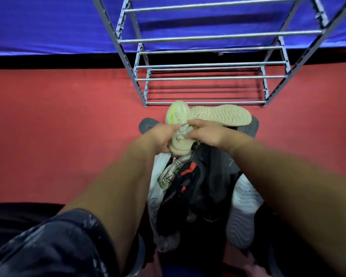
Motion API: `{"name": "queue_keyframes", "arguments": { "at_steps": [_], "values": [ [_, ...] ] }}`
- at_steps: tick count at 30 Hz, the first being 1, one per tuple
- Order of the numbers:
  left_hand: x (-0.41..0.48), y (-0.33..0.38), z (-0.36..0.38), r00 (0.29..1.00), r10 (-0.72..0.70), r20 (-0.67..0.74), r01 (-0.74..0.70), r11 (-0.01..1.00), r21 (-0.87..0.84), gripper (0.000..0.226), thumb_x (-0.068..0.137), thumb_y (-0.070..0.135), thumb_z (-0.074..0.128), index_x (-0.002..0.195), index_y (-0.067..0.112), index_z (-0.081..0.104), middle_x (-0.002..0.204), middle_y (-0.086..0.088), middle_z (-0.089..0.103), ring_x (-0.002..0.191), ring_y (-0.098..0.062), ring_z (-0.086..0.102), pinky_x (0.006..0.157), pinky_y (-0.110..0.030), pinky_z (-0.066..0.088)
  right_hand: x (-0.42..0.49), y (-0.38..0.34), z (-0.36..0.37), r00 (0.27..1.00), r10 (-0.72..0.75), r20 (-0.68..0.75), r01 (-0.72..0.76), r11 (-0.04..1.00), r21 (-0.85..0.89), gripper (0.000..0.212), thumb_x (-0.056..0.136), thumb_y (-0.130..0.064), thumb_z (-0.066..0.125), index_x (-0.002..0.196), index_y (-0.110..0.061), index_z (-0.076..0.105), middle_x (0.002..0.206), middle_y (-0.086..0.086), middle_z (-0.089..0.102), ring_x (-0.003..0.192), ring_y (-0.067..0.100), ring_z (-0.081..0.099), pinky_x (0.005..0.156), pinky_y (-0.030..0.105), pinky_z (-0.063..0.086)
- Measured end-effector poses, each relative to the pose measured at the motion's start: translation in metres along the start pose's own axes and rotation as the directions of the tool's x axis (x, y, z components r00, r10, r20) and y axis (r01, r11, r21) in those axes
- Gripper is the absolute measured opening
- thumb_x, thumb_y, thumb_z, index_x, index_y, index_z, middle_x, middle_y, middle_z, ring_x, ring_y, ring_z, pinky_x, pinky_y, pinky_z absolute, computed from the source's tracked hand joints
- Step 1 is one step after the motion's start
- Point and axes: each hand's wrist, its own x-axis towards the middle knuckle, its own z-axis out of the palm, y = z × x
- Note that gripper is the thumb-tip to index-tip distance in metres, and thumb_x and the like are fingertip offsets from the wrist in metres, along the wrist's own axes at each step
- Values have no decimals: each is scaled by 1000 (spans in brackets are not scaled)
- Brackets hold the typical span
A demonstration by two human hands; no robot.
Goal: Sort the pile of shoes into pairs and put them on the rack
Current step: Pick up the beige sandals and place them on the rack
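Both hands, left hand (164,134) and right hand (208,134), clasp a cream sneaker (178,124) at frame centre, above the pile (188,186). Its likely mate (220,116) lies sole-up just beside; I'd gather both before reaching to the rack (204,78) above.

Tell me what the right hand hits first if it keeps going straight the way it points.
Probably the cream sneaker: the right hand points left, fingertips already at its laces, with the left hand just beyond. Depth is uncertain.

The shoe pile (190,180) lies on the floor (68,136) before the rack (206,78).
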Motion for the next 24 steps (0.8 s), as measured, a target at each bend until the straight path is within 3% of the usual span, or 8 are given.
{"name": "queue_keyframes", "arguments": {
  "at_steps": [3,6,8,11,14,18,21,24],
  "values": [
    [10,-13,6,996,-19,-92,24,998,54,20,104,1,56,122,2,64,113,-18,71,80,-25,69,49,-32,62,2,5,-1,999,-40,9,38,992,120,40,97,-4,56,130,-25,66,131,4,70,105,16,65,97,33,50],
    [24,-21,0,991,4,-132,12,992,126,30,87,0,57,116,5,63,116,-20,71,98,-37,72,73,-52,67,10,10,-13,986,15,-169,5,993,116,34,100,-1,47,120,-15,70,116,3,74,97,22,71,86,36,60],
    [35,-20,-2,977,60,-203,-7,968,249,38,79,7,54,115,9,67,122,-17,72,108,-37,70,92,-50,62,18,15,-22,966,25,-258,2,994,105,26,96,-4,50,105,-17,71,105,4,75,99,31,74,85,47,64],
    [31,-13,0,911,208,-355,14,848,531,34,96,11,52,127,9,67,136,-18,63,129,-36,56,103,-36,49,29,21,-37,925,-14,-380,-9,998,-59,19,91,-13,55,96,-20,72,97,0,74,91,26,72,84,41,62],
    [34,-14,7,854,390,-346,-23,691,722,46,109,33,39,136,2,59,147,-23,48,137,-41,43,113,-43,37,39,25,-53,893,-66,-446,-48,970,-239,15,92,-15,60,101,-19,71,99,-2,71,96,23,67,83,31,54],
    [43,-15,30,934,292,-205,-29,636,771,83,99,61,54,155,4,33,156,-17,27,139,-42,38,112,-52,41,60,33,-69,909,-85,-409,-126,878,-462,37,85,-24,72,119,-14,68,117,8,63,109,31,62,92,35,52],
    [52,-22,42,904,357,-233,22,506,862,85,95,56,64,150,1,30,146,-15,34,132,-36,43,102,-46,47,72,35,-74,922,-157,-353,-119,753,-647,60,80,-35,76,134,-15,58,130,10,57,120,35,56,103,45,49],
    [60,-24,48,891,372,-262,61,474,878,81,92,46,71,146,1,30,143,-15,36,129,-33,45,97,-41,49,87,36,-73,948,-160,-276,-106,659,-745,87,80,-34,77,155,-16,38,150,9,49,138,34,45,114,45,40]
  ]
}}
